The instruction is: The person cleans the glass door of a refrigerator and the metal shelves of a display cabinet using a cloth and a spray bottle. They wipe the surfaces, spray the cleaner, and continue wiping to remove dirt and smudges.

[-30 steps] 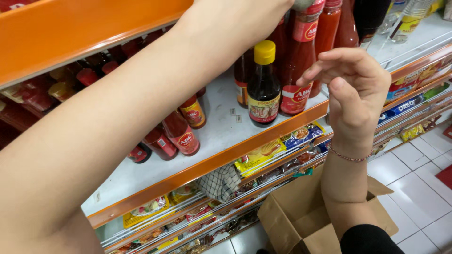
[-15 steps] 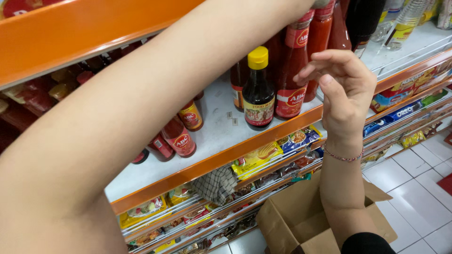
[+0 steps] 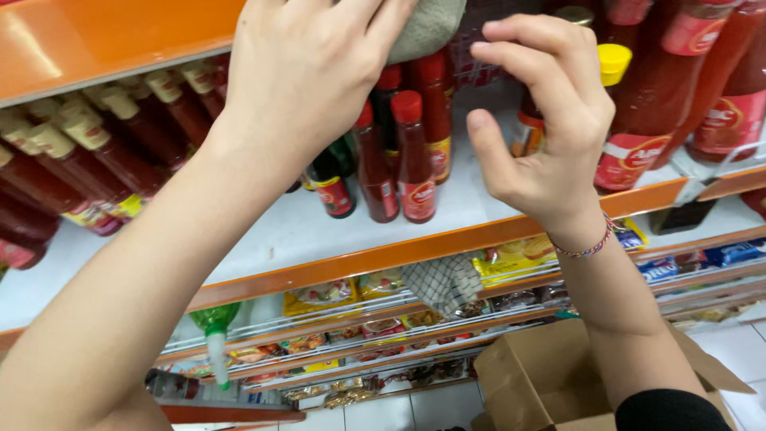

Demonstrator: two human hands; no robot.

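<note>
1. Far left on the shelf (image 3: pixel 335 231), a row of red sauce bottles (image 3: pixel 96 160) with pale caps lies tipped on its side, necks pointing up and to the left, just beside the left forearm.
2. The left hand (image 3: pixel 307 76) reaches up and back over the shelf. Its fingers (image 3: pixel 375 20) are bent and pressed onto a soft greenish-grey cloth-like thing (image 3: pixel 427 28) at the top edge of the view. Whether they pinch it or only rest on it cannot be told.
3. That cloth-like thing looks light and limp; it would likely sag and want a gathered pinch rather than a grip at one edge.
4. Below it stand small upright red-capped bottles (image 3: pixel 415 156), close-packed and touching. They look hard and smooth, probably slippery, and likely to topple their neighbours; the body below the cap seems the safest hold.
5. The right hand (image 3: pixel 550 136) is raised in front of the bottles, fingers curled and half open, thumb apart, holding nothing visible.
6. A yellow-capped bottle (image 3: pixel 613 64) stands behind it, beside tall red bottles (image 3: pixel 662 104).
7. A cardboard box (image 3: pixel 542 375) sits open on the floor below.
</note>
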